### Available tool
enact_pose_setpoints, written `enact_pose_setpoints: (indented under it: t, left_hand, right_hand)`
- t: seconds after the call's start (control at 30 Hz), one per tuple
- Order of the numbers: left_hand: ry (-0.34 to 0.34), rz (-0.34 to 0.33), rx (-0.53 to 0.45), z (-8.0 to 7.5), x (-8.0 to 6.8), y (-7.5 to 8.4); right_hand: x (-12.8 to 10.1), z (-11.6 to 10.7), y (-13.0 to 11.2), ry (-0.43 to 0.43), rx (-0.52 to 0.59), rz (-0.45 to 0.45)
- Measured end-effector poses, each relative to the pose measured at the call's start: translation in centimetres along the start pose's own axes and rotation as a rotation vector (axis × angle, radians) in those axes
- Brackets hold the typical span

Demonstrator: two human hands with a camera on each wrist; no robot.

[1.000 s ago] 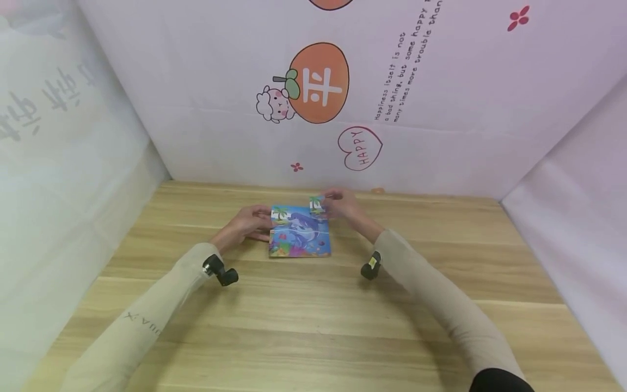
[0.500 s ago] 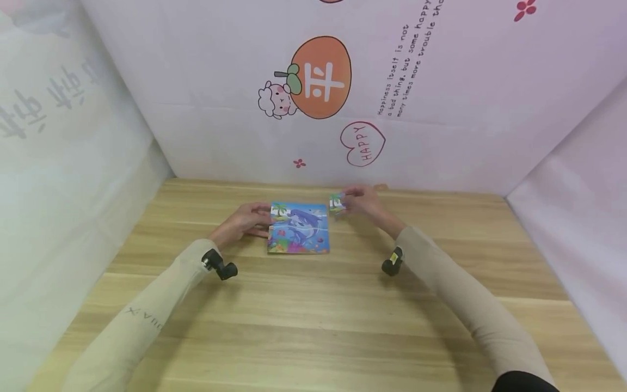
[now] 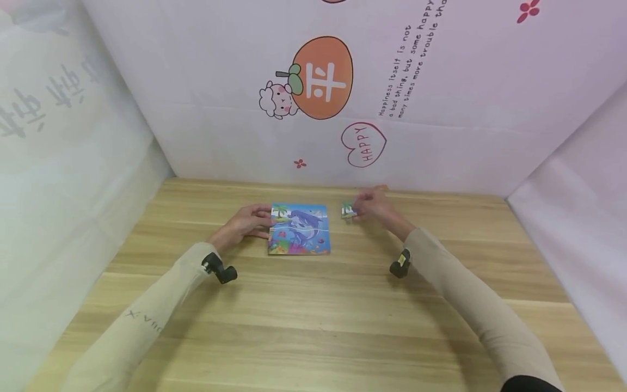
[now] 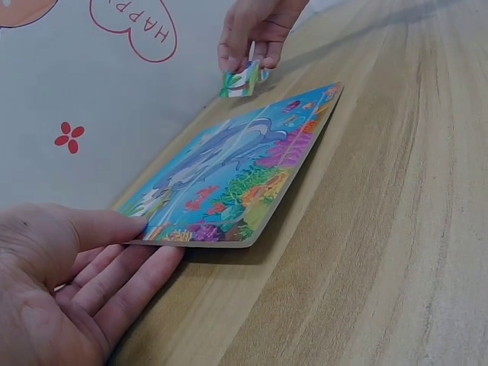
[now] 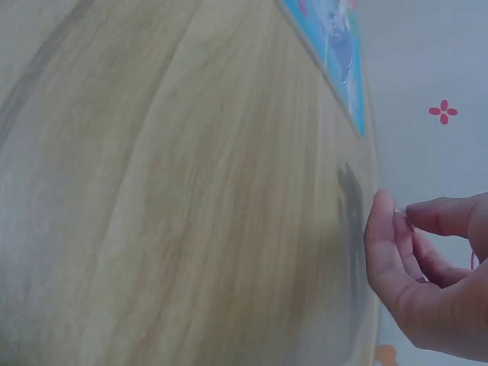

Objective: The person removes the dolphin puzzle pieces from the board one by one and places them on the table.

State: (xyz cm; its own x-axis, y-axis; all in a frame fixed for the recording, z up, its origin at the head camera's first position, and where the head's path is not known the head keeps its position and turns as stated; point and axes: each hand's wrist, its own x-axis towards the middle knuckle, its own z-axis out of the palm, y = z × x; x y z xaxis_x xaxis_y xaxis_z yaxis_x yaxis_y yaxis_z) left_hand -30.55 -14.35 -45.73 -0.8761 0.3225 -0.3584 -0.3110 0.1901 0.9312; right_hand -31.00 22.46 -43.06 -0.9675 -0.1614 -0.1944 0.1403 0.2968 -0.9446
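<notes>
My left hand (image 3: 242, 222) pinches the left edge of a square, thin dolphin picture board (image 3: 300, 231), thumb on top and fingers beneath. In the left wrist view the board (image 4: 229, 164) is tilted, with a shadow under its near edge. Away to its right, my right hand (image 3: 374, 204) pinches a small palm-tree picture piece (image 3: 348, 209) between thumb and fingers, apart from the board. The right wrist view shows the right hand (image 5: 431, 274) side-on, the piece mostly hidden, and one corner of the board (image 5: 335, 53).
A wooden tabletop (image 3: 313, 326) lies under both hands. A white printed sheet (image 3: 220, 136) stands along the back edge, and pale sheets hang at both sides. Small black cameras sit on both wrists.
My right hand has carried the small palm-tree piece rightward, from over the board's upper right corner to a spot beside it. The left hand keeps its hold on the board.
</notes>
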Motion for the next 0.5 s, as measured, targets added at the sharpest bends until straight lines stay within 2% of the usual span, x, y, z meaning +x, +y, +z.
enact_pose_setpoints:
  t: [0.23,0.5]
  left_hand:
    - [0.002,0.014,0.006,0.03,-0.05,-0.16]
    - [-0.012,0.030,0.015,-0.09,-0.20,-0.37]
  right_hand:
    - [-0.01,-0.47,0.13,-0.014,-0.126,0.075]
    - [0.24,-0.74,0.08,-0.044,-0.330,0.068]
